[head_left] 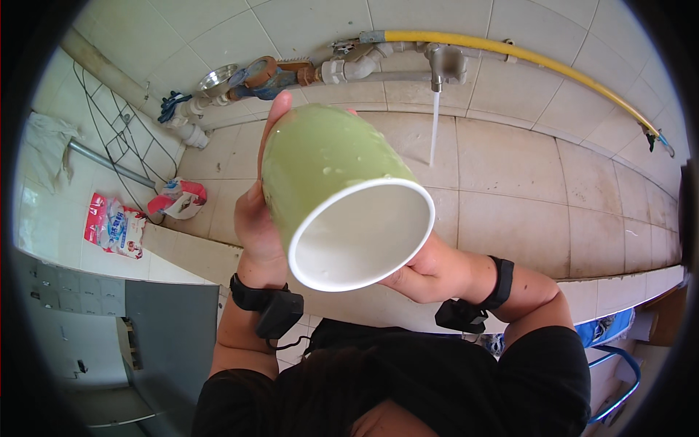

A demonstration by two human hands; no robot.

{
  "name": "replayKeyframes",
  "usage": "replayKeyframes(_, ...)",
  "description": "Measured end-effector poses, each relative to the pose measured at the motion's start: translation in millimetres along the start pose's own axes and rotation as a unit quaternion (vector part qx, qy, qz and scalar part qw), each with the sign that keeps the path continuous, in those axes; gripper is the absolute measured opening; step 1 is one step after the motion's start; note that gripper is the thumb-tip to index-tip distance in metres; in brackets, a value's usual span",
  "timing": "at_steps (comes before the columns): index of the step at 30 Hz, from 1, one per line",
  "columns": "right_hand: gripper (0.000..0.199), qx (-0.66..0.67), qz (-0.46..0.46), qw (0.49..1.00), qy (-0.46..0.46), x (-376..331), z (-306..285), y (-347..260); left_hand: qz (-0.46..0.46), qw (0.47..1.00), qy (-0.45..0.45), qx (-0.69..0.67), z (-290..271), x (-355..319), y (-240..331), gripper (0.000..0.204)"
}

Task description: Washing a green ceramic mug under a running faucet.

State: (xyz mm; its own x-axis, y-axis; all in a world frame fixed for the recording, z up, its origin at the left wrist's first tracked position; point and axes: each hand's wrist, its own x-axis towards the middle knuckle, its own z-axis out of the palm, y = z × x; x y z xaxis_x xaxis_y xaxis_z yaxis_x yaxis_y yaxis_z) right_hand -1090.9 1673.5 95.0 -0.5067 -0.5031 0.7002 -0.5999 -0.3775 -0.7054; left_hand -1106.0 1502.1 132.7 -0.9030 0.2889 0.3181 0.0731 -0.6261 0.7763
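A wet green cup point(328, 171) with a white inside is held up close to the camera, tilted so its open mouth faces me. My left hand point(255, 218) grips its left side, fingers reaching up over the base. My right hand point(429, 273) holds it under the rim at the lower right. Both wrists wear black straps. Behind the cup a metal tap point(440, 69) pours a thin stream of water point(434, 131) down toward the tiled basin.
A yellow pipe point(524, 58) and grey pipes with valves run along the tiled wall. A steel bowl point(217, 79) sits on the pipes at left. Packets point(113, 226) and a red-white bag point(178, 198) lie on the left ledge. A blue frame point(619, 379) stands lower right.
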Motion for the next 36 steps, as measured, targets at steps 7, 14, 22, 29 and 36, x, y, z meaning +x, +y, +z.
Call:
replayKeyframes(7,0.013,-0.093,-0.046,0.995,-0.007,9.6,-5.0,-5.1,0.001,0.998,0.014,0.055,-4.4,-3.6,3.2,0.06)
replayKeyframes(14,0.016,-0.039,-0.026,0.999,0.001,3.5,-1.3,-0.2,0.018,0.999,0.011,0.034,9.7,-3.8,8.4,0.067)
replayKeyframes(22,0.016,-0.056,-0.037,0.997,-0.042,3.6,-5.4,-1.7,-0.015,0.997,0.069,-0.021,7.8,-2.1,12.0,0.072)
replayKeyframes(29,0.014,0.009,-0.025,0.999,0.026,14.4,-5.7,-5.9,-0.381,0.896,0.17,-0.153,50.4,42.9,43.0,0.054)
replayKeyframes(36,0.012,-0.101,-0.097,0.989,0.048,28.2,-7.0,-15.4,0.068,0.994,0.015,0.088,50.7,12.1,17.4,0.063)
